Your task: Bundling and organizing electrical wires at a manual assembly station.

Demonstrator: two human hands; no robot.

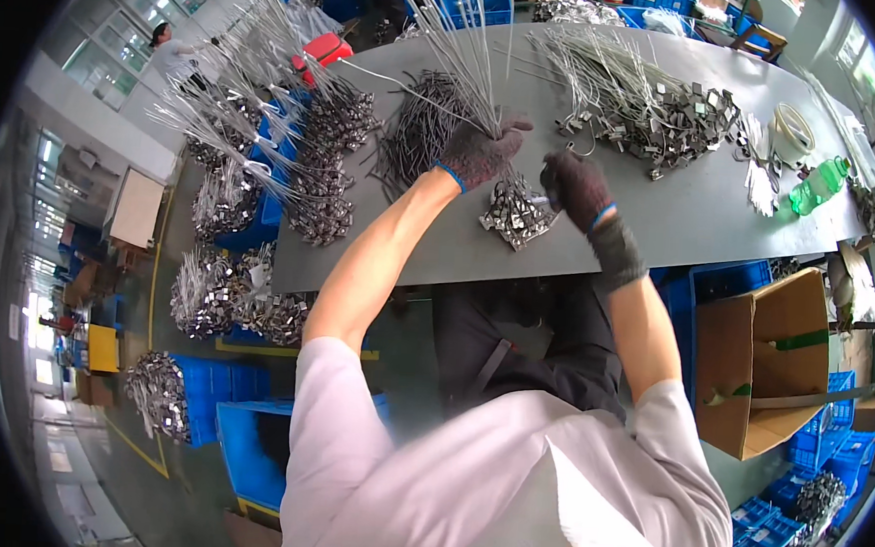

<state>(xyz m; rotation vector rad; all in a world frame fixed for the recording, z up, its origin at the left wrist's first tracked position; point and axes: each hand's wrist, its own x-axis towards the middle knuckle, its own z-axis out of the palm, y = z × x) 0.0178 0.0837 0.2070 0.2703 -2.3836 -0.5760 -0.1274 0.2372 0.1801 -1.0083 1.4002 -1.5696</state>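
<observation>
My left hand (478,157), in a dark knitted glove, is closed round a bundle of thin silvery cables (468,60). Their long ends fan upward and away from me, and a cluster of metal end pieces (517,214) hangs out below the fist, close to the table. Just right of the bundle, my right hand (577,190) is also gloved and curled closed. A thin pale loop shows above its fingers; what it grips is hidden. Behind my left hand lies a heap of dark short cables or rods (424,127) on the grey metal table (661,222).
A pile of cables with metal ends (677,123) covers the table's far right, near a green bottle (819,187) and a tape roll (793,133). More bundles (329,157) crowd the left edge. An open cardboard box (727,366) stands below right. A person (175,57) is far left.
</observation>
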